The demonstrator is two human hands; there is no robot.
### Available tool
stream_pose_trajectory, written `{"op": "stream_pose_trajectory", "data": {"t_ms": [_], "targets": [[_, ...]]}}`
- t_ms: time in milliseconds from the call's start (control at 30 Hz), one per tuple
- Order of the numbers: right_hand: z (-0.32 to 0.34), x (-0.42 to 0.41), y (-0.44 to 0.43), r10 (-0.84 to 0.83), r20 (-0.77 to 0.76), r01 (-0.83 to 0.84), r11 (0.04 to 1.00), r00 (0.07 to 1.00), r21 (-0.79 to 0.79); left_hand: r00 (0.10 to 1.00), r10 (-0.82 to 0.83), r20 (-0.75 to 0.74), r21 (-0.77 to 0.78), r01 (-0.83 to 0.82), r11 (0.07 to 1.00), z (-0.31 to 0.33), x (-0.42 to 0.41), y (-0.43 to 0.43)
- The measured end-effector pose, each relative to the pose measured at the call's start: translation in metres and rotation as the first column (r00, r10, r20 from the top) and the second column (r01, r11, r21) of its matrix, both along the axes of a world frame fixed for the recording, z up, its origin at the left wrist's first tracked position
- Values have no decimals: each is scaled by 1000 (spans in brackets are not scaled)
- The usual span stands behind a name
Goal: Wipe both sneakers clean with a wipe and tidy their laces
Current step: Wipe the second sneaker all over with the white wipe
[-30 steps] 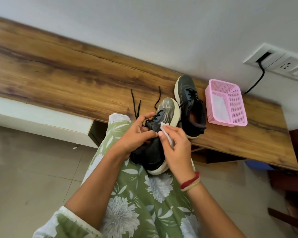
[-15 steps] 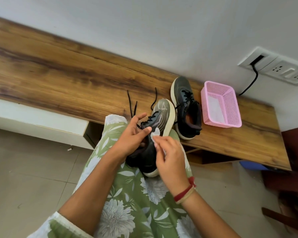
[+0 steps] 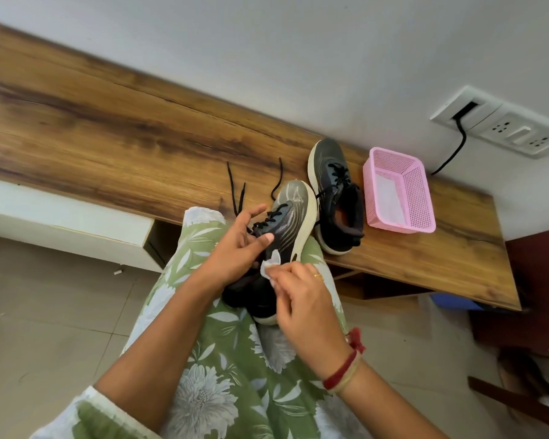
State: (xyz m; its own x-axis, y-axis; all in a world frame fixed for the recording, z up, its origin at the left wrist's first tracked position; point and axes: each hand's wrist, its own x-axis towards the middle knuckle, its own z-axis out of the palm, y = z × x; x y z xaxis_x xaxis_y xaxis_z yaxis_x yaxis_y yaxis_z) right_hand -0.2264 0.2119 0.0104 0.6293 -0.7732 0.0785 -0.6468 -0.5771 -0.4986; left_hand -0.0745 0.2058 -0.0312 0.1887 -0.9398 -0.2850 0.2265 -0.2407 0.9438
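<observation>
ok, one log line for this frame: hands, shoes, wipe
left hand: holds sneaker on lap | right hand: pinches wipe against its side | second sneaker: on shelf beside pink basket | laces: loose

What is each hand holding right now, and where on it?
The left hand steadies the sneaker on the lap, gripping near its laced collar. The right hand pinches a small white wipe by its lower edge.

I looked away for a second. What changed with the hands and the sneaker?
The right hand slid the wipe from mid-shoe back toward the collar. The left hand still steadies the lap sneaker; the other sneaker and pink basket stayed put.
</observation>
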Motion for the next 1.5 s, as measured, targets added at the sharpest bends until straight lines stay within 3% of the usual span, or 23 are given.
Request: {"op": "stream_pose_trajectory", "data": {"t_ms": [167,400,533,600,800,900,967,1033,1100,1333,1433,1500], "targets": [[-1,11,-30,-143,34,145,989,989,-42,999,4,-40,-4,-4,1000,1,-5,-3],[-4,-7,4,12,-5,-12,999,1000,49,1000,-19,-3,10,19,1000,-1,-1,0],[7,4,-27,-149,155,145,989,977,36,1000,-19,-15,-9,19,1000,1,-4,-2],[4,19,-35,-192,136,194,981,972,-5,1000,-19,-6,-18,19,1000,1,-5,-3],[-14,5,-3,-66,-12,66,997,998,-33,1000,-19,1,4,19,1000,-2,-1,1],[-1,-8,3,4,-17,-3,997,1000,82,1000,-14,0,-2,14,1000,-2,-3,0],[9,-9,-13,-118,124,90,974,985,209,1000,-14,-3,-6,14,1000,-1,-4,0],[8,-4,-39,-304,234,264,946,923,187,1000,-22,10,-3,22,1000,-2,-4,0],[1,9,-56,-372,200,347,926,907,149,1000,-23,17,-6,23,1000,-1,-5,-1],[-17,21,-27,-267,-54,270,962,962,46,999,-26,43,-7,27,1000,-2,-3,1],[0,13,-34,-181,-93,195,967,979,165,996,-23,88,-2,23,1000,-4,-4,0],[16,4,-46,-122,-84,144,920,989,364,995,4,103,-31,-1,1000,-3,-5,1]]}}
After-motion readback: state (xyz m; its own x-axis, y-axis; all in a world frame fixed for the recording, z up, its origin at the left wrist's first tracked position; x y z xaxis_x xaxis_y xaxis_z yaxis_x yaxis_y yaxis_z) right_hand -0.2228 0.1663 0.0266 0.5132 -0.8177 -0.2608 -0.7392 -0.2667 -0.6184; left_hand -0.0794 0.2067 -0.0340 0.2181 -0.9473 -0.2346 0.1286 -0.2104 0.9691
